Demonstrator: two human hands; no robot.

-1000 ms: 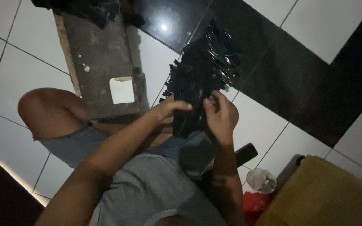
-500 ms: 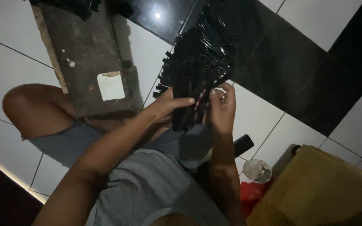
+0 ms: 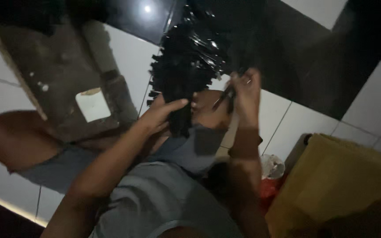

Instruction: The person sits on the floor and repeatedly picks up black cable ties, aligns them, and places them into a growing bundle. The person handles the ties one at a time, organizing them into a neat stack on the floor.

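I sit on a tiled floor with my knees bent. A thick bundle of shiny black strips (image 3: 186, 66) rests upright over my lap. My left hand (image 3: 162, 113) lies against the lower part of the bundle, fingers spread along it. My right hand (image 3: 243, 94) is raised to the right of the bundle and pinches a few thin black strips (image 3: 225, 94) between its fingers. The picture is dim and blurred.
A worn wooden board (image 3: 62, 83) with a pale square piece (image 3: 92, 105) on it lies to the left. A yellow cloth-covered thing (image 3: 336, 185) sits at the right, with a small clear cup (image 3: 273, 166) and something red (image 3: 270, 187) beside it. Floor tiles are white and black.
My right hand has lifted away from the bundle with a few strips in it. The view has shifted, so the bundle and the board sit lower and more to the left.
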